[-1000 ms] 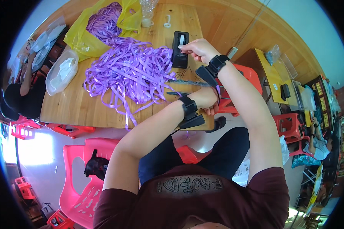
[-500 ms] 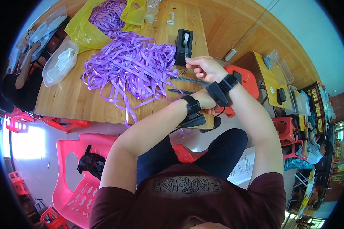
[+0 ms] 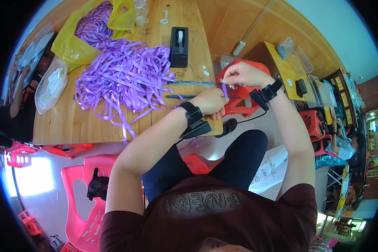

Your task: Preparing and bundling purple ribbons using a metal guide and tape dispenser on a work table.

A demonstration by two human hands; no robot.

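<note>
By the nearly closed left hand [image 3: 212, 102], one narrow, shiny purple ribbon strip [image 3: 224, 90] is held, seemingly for steadiness; by the right hand [image 3: 246, 75], finger and thumb pinched, one small whitish scrap [image 3: 221, 80], perhaps tape, is gripped. Beyond, one tangled purple ribbon heap [image 3: 122, 75] and one black plastic tape dispenser [image 3: 179, 59] are placed on the pale wooden table [image 3: 71, 126], apparently for easy reach.

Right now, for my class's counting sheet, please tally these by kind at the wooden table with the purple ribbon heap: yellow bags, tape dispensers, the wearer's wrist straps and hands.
Yellow bag: 1
Black tape dispenser: 1
Wrist straps, left strap and right strap: 2
Hands, left hand and right hand: 2
Total: 6
</note>
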